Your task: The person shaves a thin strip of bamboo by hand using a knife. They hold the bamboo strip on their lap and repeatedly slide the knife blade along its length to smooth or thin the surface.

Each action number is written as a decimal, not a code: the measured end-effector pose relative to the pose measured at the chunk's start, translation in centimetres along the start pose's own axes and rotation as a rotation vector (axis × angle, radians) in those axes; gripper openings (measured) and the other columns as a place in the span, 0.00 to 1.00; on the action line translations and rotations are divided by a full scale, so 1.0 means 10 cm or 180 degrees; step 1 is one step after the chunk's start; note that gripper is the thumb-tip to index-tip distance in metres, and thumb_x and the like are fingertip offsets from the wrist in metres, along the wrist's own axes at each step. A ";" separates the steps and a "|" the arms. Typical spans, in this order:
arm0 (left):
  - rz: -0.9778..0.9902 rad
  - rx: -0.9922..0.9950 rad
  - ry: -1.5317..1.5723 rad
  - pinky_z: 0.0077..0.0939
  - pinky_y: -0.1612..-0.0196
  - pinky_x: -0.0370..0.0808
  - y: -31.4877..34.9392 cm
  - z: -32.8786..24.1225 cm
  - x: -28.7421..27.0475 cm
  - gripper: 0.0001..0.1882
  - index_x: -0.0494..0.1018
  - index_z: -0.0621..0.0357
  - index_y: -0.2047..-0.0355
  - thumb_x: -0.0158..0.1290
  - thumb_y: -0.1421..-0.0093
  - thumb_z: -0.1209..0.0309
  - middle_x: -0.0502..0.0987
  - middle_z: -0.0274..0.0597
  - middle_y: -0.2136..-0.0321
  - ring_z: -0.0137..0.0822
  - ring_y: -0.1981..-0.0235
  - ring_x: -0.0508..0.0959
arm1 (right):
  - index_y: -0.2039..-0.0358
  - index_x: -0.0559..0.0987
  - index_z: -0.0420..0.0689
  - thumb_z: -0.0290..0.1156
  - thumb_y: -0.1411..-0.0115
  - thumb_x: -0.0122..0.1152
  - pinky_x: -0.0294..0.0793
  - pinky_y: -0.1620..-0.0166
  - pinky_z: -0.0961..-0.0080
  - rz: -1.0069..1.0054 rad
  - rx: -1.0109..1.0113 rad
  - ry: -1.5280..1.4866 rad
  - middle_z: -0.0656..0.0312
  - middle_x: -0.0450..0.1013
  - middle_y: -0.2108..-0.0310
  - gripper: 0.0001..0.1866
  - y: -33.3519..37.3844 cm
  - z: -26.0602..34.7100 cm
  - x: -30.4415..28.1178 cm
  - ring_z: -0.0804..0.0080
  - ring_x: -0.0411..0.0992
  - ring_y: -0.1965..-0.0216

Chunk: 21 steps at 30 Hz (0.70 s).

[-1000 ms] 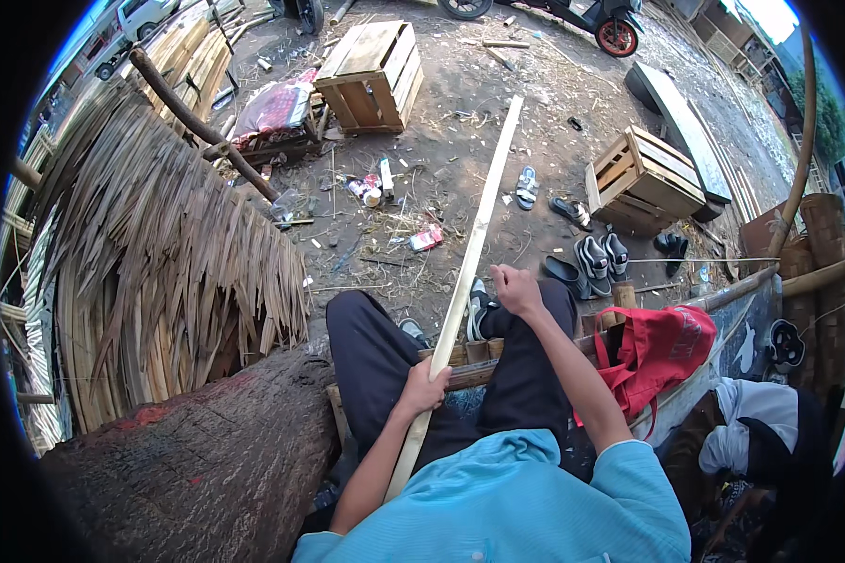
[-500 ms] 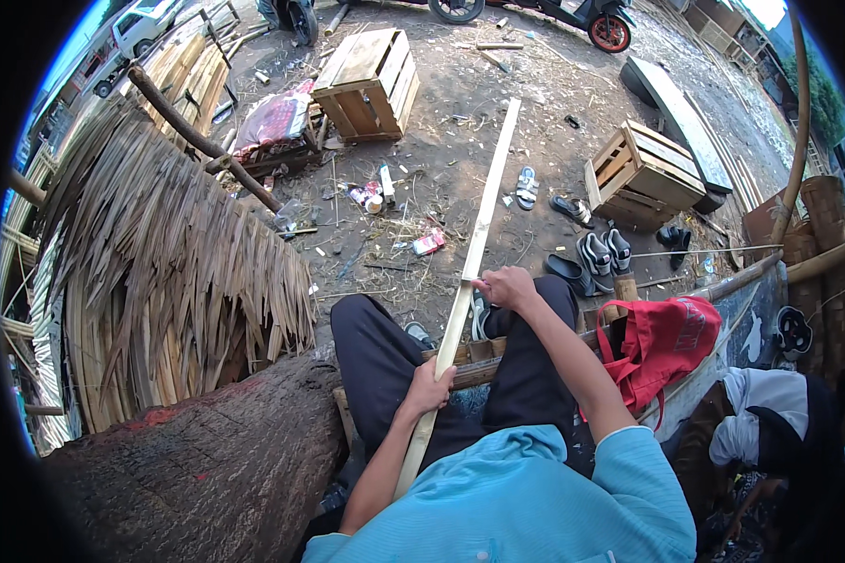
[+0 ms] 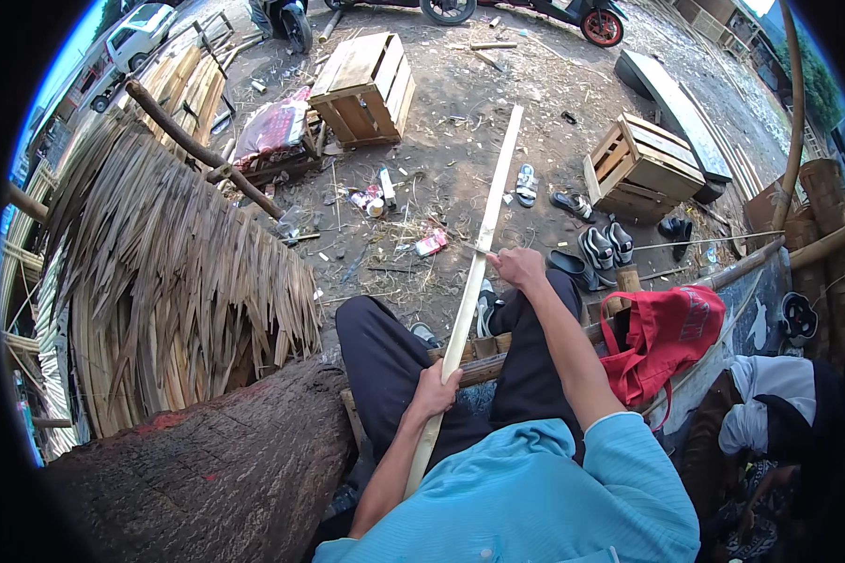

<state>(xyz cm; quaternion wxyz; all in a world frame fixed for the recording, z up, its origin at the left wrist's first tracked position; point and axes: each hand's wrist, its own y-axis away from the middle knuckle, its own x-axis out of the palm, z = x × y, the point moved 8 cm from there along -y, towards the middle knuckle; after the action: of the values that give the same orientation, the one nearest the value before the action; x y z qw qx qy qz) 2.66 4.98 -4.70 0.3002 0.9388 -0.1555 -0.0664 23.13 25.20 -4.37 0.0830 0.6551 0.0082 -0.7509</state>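
Observation:
A long pale strip of bamboo or wood [image 3: 491, 211] slants from beside my waist, between my knees, out over the dirt ground. My left hand [image 3: 434, 392] is wrapped round its near part, just above my lap. Farther along, at the strip's right edge, my right hand [image 3: 519, 266] is closed round a knife. Only the knife's thin dark blade [image 3: 475, 248] shows, lying across the strip; the fingers hide its handle.
At my left are a thick log [image 3: 207, 460] and a dry leaf thatch [image 3: 178, 244]. Two wooden crates [image 3: 361, 89] [image 3: 643, 169], shoes [image 3: 596, 249] and litter lie ahead. A red bag [image 3: 667, 333] is at my right, near another person [image 3: 770, 403].
My right hand has slid a little farther out along the strip with the knife. My left hand still grips the near part of the strip.

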 end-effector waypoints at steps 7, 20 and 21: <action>0.0041 0.0092 -0.0245 0.19 0.88 0.65 0.02 -0.01 0.02 0.10 0.67 0.64 0.63 0.49 0.38 0.68 0.67 0.33 0.84 0.22 0.89 0.67 | 0.72 0.82 0.47 0.58 0.38 0.36 0.76 0.68 0.60 0.0199 0.0160 0.0247 0.52 0.77 0.72 0.31 -0.10 -0.20 -0.22 0.55 0.77 0.68; -0.0055 0.0010 -0.0164 0.23 0.88 0.66 0.01 -0.02 -0.01 0.10 0.66 0.65 0.67 0.48 0.39 0.69 0.69 0.36 0.86 0.25 0.90 0.69 | 0.74 0.80 0.48 0.55 0.40 0.44 0.74 0.70 0.61 -0.0369 0.0179 0.0057 0.55 0.76 0.78 0.25 -0.05 -0.01 -0.18 0.57 0.76 0.73; -0.0073 0.0016 -0.0175 0.23 0.88 0.66 0.02 -0.02 -0.01 0.09 0.66 0.65 0.68 0.48 0.39 0.69 0.69 0.36 0.86 0.25 0.90 0.69 | 0.74 0.80 0.48 0.55 0.40 0.44 0.74 0.70 0.61 -0.0365 0.0174 0.0064 0.55 0.76 0.78 0.25 -0.01 0.01 -0.17 0.57 0.76 0.73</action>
<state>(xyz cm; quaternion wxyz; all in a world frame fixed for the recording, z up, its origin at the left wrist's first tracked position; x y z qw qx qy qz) 2.56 5.01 -4.42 0.2926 0.9391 -0.1530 -0.0953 23.23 25.45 -2.64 0.0219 0.6632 0.0260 -0.7477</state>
